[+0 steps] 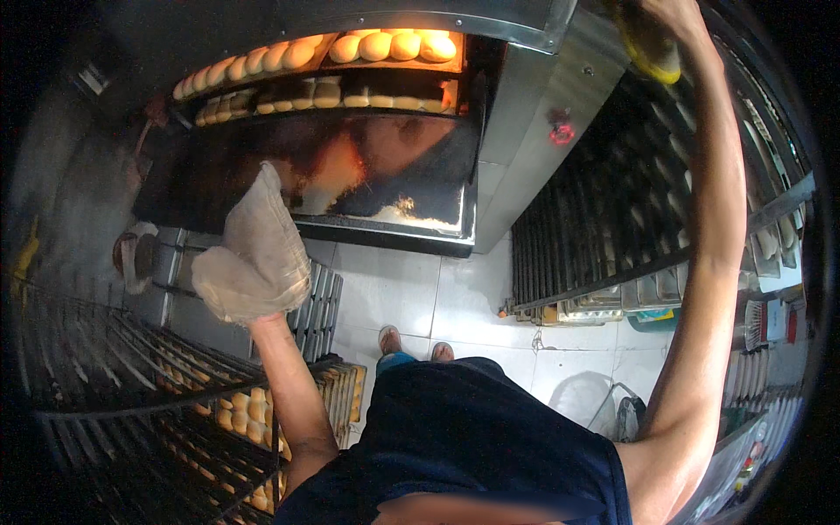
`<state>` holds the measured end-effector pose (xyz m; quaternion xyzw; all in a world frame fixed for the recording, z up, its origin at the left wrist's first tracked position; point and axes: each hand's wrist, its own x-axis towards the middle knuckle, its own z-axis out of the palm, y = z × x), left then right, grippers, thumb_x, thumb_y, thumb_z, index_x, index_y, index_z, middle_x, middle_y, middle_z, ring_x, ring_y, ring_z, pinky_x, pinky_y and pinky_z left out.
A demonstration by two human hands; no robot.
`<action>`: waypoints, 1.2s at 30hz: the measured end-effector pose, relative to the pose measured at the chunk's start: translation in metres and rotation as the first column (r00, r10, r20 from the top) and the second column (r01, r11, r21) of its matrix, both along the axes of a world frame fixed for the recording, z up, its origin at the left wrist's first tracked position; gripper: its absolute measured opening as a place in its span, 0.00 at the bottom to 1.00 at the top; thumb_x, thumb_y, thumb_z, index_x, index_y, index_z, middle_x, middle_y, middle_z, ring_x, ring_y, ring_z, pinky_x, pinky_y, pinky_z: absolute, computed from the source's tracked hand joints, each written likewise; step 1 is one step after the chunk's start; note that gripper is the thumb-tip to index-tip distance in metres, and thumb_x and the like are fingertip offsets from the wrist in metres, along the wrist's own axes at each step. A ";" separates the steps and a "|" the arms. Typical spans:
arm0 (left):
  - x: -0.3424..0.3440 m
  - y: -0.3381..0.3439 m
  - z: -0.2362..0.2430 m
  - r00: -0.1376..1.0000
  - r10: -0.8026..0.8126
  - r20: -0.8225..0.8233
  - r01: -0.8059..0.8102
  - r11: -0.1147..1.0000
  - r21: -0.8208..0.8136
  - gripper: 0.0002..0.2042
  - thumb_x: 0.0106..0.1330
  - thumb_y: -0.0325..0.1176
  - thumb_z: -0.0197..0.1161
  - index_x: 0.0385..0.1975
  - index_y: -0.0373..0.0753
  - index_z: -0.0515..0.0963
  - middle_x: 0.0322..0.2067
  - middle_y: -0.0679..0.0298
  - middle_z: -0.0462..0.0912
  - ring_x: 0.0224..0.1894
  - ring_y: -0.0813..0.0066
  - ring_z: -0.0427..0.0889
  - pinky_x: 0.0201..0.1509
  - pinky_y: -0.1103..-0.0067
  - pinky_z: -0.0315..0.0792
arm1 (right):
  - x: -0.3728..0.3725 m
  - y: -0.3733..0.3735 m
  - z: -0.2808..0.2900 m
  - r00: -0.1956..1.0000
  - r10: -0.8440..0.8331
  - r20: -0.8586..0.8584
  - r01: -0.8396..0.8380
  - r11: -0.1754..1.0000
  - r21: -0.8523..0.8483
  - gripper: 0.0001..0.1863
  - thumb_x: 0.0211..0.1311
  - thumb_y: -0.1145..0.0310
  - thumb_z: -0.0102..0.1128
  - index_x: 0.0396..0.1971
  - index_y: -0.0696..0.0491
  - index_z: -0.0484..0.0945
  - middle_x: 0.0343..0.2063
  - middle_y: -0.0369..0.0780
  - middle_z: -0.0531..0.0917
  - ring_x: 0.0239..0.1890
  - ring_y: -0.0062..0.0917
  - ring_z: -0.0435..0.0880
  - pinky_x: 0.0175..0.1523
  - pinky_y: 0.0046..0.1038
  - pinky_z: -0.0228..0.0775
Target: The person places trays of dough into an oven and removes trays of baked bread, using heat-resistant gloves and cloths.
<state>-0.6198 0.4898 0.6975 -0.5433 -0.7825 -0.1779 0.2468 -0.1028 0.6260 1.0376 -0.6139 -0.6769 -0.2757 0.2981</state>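
Both hands are raised before an open oven: the left hand (pixel 254 258) wears a thick grey oven mitt (pixel 262 236), loosely spread and gripping nothing, held just in front of the lowered oven door (pixel 350 175). Up at the top right, the right hand (pixel 661 31) closes on a yellow pad (pixel 652 57) pressed near the oven's steel side panel (pixel 534 131). Inside the oven, golden buns (pixel 385 45) sit in rows on the upper shelf, with another row beneath. Left of the person, a wire rack (pixel 131 385) carries more buns (pixel 245 411) on trays. A second dark rack (pixel 612 210) stands at right on the tiled floor (pixel 420 297).
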 end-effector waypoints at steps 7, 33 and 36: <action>-0.004 -0.029 -0.007 0.999 0.035 0.019 -0.035 0.999 -0.019 0.26 0.54 0.44 0.58 0.50 0.35 0.69 0.52 0.54 0.71 0.55 0.56 0.70 0.59 0.71 0.64 | -0.002 0.030 -0.022 0.978 0.143 0.150 -0.162 0.979 0.124 0.23 0.45 0.71 0.62 0.41 0.70 0.75 0.58 0.58 0.65 0.47 0.48 0.79 0.52 0.41 0.74; 0.074 -0.031 0.038 0.999 -0.012 -0.039 0.010 0.998 -0.064 0.24 0.54 0.45 0.57 0.46 0.36 0.71 0.48 0.55 0.74 0.51 0.58 0.73 0.55 0.72 0.66 | 0.062 0.014 -0.031 0.943 0.324 -0.082 -0.294 0.921 0.258 0.16 0.41 0.72 0.57 0.34 0.62 0.75 0.60 0.52 0.64 0.45 0.49 0.77 0.52 0.40 0.71; 0.091 -0.029 0.039 0.999 -0.038 -0.026 0.036 0.997 -0.073 0.23 0.54 0.45 0.57 0.46 0.36 0.72 0.48 0.55 0.74 0.51 0.58 0.73 0.54 0.72 0.67 | 0.066 0.011 -0.028 0.941 0.334 -0.058 -0.313 0.920 0.234 0.16 0.41 0.72 0.57 0.33 0.62 0.76 0.57 0.52 0.67 0.43 0.49 0.78 0.50 0.40 0.72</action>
